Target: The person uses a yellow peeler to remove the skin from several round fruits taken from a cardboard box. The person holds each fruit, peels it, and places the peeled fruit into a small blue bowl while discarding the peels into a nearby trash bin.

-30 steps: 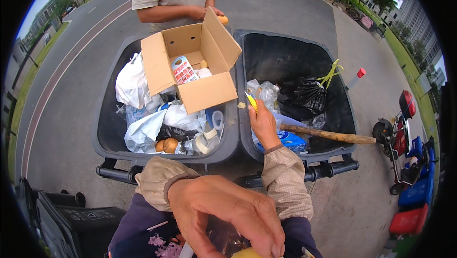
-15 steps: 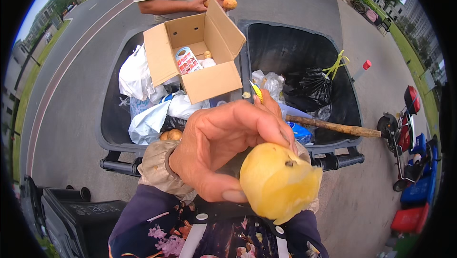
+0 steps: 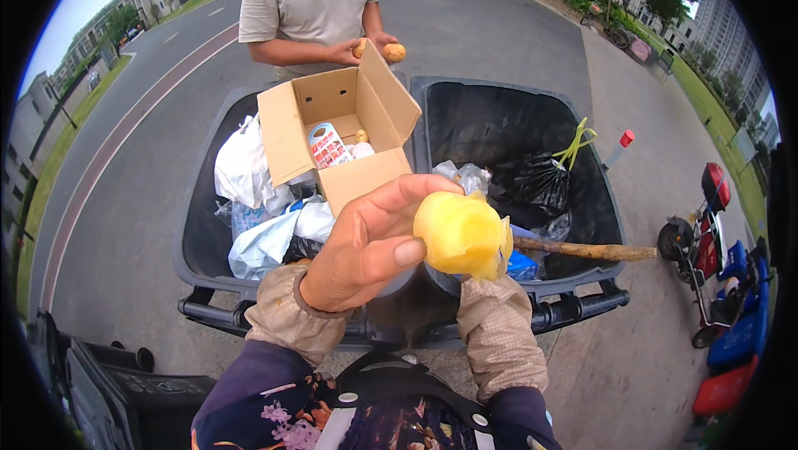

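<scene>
Holding a pale yellow, seemingly peeled piece of produce (image 3: 460, 234) up close, on the near side of two bins, and showing a torn, ragged edge at its right and near sides. Gripping it in the left hand (image 3: 362, 242), curling narrowly with the thumb at its left and the forefinger at its top. Hiding the right hand behind the piece, showing only the right sleeve (image 3: 501, 334); being unable to tell what, if anything, is being held there.

Probably being midway through looking the piece over or trimming it, judging by the bare flesh and rough edge. Likely calling next for turning it gently, allowing for a slippery surface, and for bringing the right hand clear of the left fingertips.

Facing an open left bin (image 3: 204, 238) and right bin (image 3: 465, 122), standing side by side. Seeing in the left one a white bag (image 3: 243, 163) and a pale blue sheet (image 3: 262, 246), with an open cardboard box (image 3: 362, 182) sitting at its far right. Seeing in the right one a tied black bag (image 3: 544, 184) and a wooden stick (image 3: 590, 249), poking past the right rim.

Facing, beyond the box, a co-worker (image 3: 312, 1) holding two round brownish items (image 3: 394, 53). Seeing a scooter (image 3: 702, 242) standing far right.
</scene>
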Demonstrator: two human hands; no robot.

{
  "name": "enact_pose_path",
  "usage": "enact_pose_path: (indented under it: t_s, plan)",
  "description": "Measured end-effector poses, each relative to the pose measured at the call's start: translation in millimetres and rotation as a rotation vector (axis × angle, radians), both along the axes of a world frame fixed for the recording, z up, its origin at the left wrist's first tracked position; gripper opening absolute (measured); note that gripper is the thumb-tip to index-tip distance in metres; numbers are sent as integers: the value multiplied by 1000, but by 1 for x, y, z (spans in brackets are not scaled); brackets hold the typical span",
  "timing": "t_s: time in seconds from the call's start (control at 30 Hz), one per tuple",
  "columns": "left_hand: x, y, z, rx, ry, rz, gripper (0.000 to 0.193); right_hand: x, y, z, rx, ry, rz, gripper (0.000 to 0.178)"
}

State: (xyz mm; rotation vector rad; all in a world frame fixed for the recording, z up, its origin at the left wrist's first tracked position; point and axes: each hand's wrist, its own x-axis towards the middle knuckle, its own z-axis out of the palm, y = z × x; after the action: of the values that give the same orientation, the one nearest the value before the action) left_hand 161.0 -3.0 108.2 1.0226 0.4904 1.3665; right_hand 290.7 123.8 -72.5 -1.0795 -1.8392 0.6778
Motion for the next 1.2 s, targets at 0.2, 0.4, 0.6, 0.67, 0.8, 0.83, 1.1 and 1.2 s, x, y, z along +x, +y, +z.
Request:
enact_pose_path:
  t_s: [0.2,0.4,0.6,0.67,0.8,0.83,1.1,1.2]
  plan:
    - [1,-1,0,-22,1,-10,64,1,-3,-9,124,49,-13,24]
    - [2,0,1,-48,2,-6,65,1,-6,2,86,28,-3,23]
    - [4,-3,-2,33,21,-113,59,-2,8,3,-76,-264,-10,23]
    - [3,-3,-8,205,-119,-324,56,-2,7,3,-31,-290,-16,23]
    - [6,-13,-9,444,-187,-525,52,-3,9,1,21,-294,-20,23]
    - [9,-15,-10,492,-193,-502,49,-2,11,-3,20,-288,-26,22]
    - [8,-13,-2,554,-146,-581,40,0,11,-6,31,-235,-22,23]
    - [6,-10,3,574,-130,-612,35,2,12,-7,19,-272,-33,23]
